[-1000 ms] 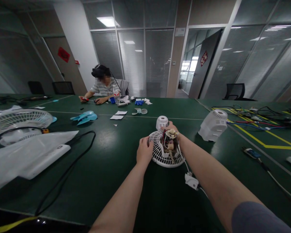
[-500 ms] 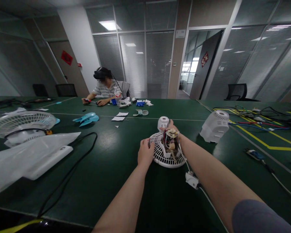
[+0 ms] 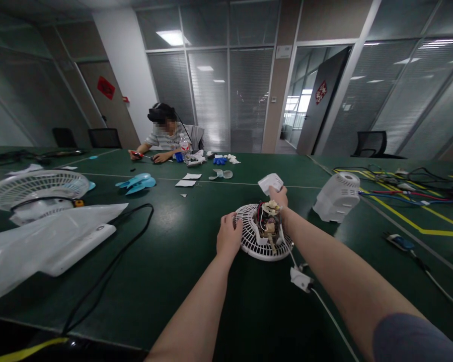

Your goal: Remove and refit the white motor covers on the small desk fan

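A round white fan grille (image 3: 249, 236) lies on the green table, with the bare fan motor (image 3: 270, 223) and its wires on top. My left hand (image 3: 229, 232) grips the grille's left rim, thumb over the edge. Beyond the grille, my right hand (image 3: 279, 196) holds a white plastic motor cover (image 3: 271, 183), tilted and raised off the table. A white cord runs from the motor to a small white box (image 3: 300, 279) near my right forearm.
Another white vented housing (image 3: 336, 197) stands to the right. At left lie a second fan (image 3: 38, 191), plastic wrap (image 3: 53, 241) and a black cable (image 3: 113, 271). Blue fan blades (image 3: 136, 183) rest further back. Across the table a person (image 3: 166, 133) holds a screwdriver.
My right hand has lifted the motor cover off the table and tilted it, moving it slightly right. The left hand stays on the grille.
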`<state>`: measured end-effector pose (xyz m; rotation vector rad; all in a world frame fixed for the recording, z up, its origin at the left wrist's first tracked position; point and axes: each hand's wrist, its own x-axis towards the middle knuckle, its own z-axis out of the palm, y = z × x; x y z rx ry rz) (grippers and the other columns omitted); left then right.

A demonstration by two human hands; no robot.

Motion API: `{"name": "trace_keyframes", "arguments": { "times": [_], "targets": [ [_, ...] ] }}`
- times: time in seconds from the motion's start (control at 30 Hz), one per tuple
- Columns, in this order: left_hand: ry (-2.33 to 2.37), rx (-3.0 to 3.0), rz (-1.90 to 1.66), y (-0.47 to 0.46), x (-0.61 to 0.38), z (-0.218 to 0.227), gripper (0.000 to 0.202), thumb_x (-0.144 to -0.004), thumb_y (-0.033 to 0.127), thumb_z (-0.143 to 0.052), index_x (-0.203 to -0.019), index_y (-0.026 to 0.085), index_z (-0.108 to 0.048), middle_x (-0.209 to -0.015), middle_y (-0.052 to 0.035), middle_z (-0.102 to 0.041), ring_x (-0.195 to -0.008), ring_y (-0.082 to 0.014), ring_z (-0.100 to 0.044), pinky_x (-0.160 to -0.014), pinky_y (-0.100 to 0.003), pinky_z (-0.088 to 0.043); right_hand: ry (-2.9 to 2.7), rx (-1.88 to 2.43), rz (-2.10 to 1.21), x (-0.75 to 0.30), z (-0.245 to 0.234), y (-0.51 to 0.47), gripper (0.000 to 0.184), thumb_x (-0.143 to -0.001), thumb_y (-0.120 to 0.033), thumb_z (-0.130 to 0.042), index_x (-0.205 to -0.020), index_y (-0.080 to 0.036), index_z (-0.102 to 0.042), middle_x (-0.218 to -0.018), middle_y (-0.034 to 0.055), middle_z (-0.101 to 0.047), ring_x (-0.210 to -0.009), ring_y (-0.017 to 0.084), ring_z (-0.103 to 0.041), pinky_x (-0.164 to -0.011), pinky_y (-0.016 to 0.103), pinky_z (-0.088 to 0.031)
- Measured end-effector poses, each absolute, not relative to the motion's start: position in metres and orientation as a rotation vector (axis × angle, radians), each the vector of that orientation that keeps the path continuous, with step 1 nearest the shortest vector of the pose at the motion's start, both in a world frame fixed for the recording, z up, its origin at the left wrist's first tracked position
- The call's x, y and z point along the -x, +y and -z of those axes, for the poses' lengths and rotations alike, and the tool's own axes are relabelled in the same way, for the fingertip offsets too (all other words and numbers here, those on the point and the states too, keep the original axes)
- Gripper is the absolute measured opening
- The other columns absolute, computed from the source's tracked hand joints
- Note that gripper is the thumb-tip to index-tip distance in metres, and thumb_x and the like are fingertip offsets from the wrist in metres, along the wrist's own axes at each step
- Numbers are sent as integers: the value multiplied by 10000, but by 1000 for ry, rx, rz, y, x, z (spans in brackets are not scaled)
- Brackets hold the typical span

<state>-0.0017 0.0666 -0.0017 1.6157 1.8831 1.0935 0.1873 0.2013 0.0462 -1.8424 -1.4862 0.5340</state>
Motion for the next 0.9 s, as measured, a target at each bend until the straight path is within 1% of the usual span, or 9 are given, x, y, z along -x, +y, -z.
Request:
{"name": "trace_keyframes", "arguments": {
  "times": [0.1, 0.2, 0.23, 0.37, 0.47, 0.53, 0.67, 0.77, 0.9],
  "targets": [
    [1869, -1623, -1089, 65, 3, 2, 390, -929, 426, -391, -1281, 299, -498, -1345, -47, -493, -1108, -233, -576, -952, -350, -440, -1286, 1746, -570, -199, -55, 182, 393, -948, -398, -479, -1280, -189, -497, -1233, 91, -567, -1008, 197, -606, -839, 390, -527],
    [1866, -1625, -1079, 65, 3, 2, 385, -930, 422, -391, -1278, 305, -510, -1350, -44, -495, -1114, -236, -575, -948, -351, -444, -1223, 1607, -613, -216, -61, 147, 541, -973, -490, -231, -1428, -207, -307, -1241, 95, -575, -993, 196, -626, -755, 318, -551],
    [1864, -1622, -1078, 65, 3, 2, 385, -931, 422, -391, -1278, 308, -512, -1349, -43, -498, -1115, -236, -576, -946, -350, -445, -1229, 1563, -623, -222, -63, 132, 570, -960, -509, -201, -1446, -217, -266, -1241, 88, -582, -994, 196, -629, -735, 300, -551],
    [1866, -1599, -1082, 66, 2, 3, 380, -923, 424, -415, -1268, 313, -527, -1335, -40, -510, -1112, -229, -579, -949, -339, -445, -1354, 1407, -593, -232, -64, 68, 650, -880, -545, -408, -1437, -231, -291, -1168, 77, -625, -973, 224, -624, -751, 313, -531],
    [1865, -1592, -1091, 66, 3, 4, 375, -904, 423, -452, -1249, 311, -546, -1325, -44, -514, -1102, -228, -584, -954, -340, -443, -1582, 1407, -389, -224, -64, 30, 775, -847, -539, -495, -1484, -202, -211, -1065, 106, -651, -887, 254, -629, -780, 380, -504],
    [1858, -1598, -1106, 66, 3, 6, 374, -893, 419, -473, -1239, 301, -555, -1316, -50, -518, -1098, -228, -585, -958, -344, -441, -1744, 1447, -184, -215, -63, 13, 814, -842, -536, -513, -1503, -205, -171, -1134, 132, -627, -939, 284, -619, -830, 429, -483],
    [1826, -1631, -1159, 65, 4, 10, 365, -879, 400, -505, -1214, 273, -573, -1279, -66, -541, -1108, -231, -580, -973, -356, -436, -1962, 1447, 148, -201, -60, -1, 804, -846, -530, -528, -1502, -196, -205, -1209, 153, -598, -1039, 325, -582, -880, 487, -461],
    [1805, -1681, -1188, 63, 2, 10, 362, -884, 383, -505, -1215, 257, -578, -1263, -83, -557, -1146, -245, -561, -1004, -390, -419, -2035, 1450, 213, -198, -56, -1, 805, -859, -557, -513, -1506, -198, -196, -1195, 153, -613, -1039, 323, -585, -873, 489, -472],
    [1741, -1804, -1352, 57, -4, 6, 376, -907, 366, -484, -1256, 253, -562, -1381, -86, -484, -1303, -264, -431, -1102, -438, -321, -2100, 1418, 189, -201, -54, 3, 834, -853, -580, -520, -1513, -206, -173, -1258, 158, -588, -1070, 322, -582, -904, 493, -468]
  ]
}}
